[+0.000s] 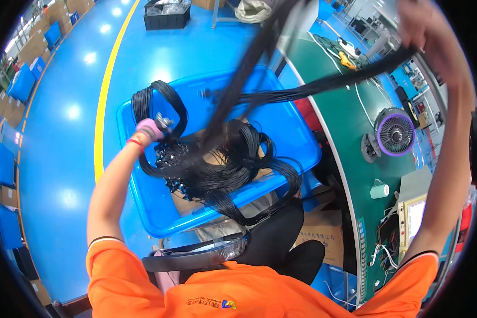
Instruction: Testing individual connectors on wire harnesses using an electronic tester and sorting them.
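Note:
At the left rim of a big blue plastic tub [297, 132], my left hand [151, 130], with pink on its fingers, is closed round the connector end of a looped bundle of black cables [179, 103]. My right hand [429, 45] is raised high at the far right, blurred, its fingers closed round another bundle of black cables [328, 85]. This second bundle stretches slantwise over the tub, and a smeared length of it rises past the top edge. Inside the tub lies a heap of black cables [222, 180] with small connectors, on cardboard.
A green workbench [344, 135] runs along the right with a purple-rimmed fan [396, 133], a pale cup [379, 191], and a cream instrument box [412, 214]. A black chair back [196, 254] stands close before me. A black crate [167, 18] rests on the blue floor farther off.

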`<state>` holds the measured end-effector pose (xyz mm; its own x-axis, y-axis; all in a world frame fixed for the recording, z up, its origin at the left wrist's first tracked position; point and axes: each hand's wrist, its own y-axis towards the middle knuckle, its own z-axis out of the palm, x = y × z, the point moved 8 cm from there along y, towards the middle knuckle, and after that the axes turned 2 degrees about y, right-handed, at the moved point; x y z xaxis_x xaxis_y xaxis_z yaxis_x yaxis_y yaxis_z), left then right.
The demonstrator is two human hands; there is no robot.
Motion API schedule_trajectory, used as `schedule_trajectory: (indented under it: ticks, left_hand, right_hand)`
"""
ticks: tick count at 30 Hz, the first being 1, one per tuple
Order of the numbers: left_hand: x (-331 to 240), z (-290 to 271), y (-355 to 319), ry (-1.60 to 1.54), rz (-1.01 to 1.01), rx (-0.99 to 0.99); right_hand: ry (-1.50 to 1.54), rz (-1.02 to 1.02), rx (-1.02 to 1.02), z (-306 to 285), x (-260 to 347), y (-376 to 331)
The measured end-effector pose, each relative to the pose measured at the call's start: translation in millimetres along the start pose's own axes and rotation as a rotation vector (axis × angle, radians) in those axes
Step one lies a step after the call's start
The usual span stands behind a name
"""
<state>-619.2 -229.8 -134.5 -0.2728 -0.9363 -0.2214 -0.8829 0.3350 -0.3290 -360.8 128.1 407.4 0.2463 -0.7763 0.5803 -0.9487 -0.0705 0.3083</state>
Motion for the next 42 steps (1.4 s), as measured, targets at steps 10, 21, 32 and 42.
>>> schedule_trajectory:
  ticks: [10, 21, 32, 42]
  left_hand:
    - [3, 328, -16, 0.012, 0.027, 0.537]
    - [-32, 360, -33, -0.031, -0.016, 0.611]
    - [-269, 124, -226, -0.204, 1.312, 0.183]
    - [-295, 139, -296, 0.164, 1.638, 0.117]
  right_hand:
    - [-0.233, 0.439, 0.534, 235, -168, -199]
    - [-0.361, 0.564, 0.671, 285, -205, -331]
    - [-0.5, 0.436, 0.542, 326, -252, -412]
    - [-0.488, 0.291, 0.244, 313, -274, -424]
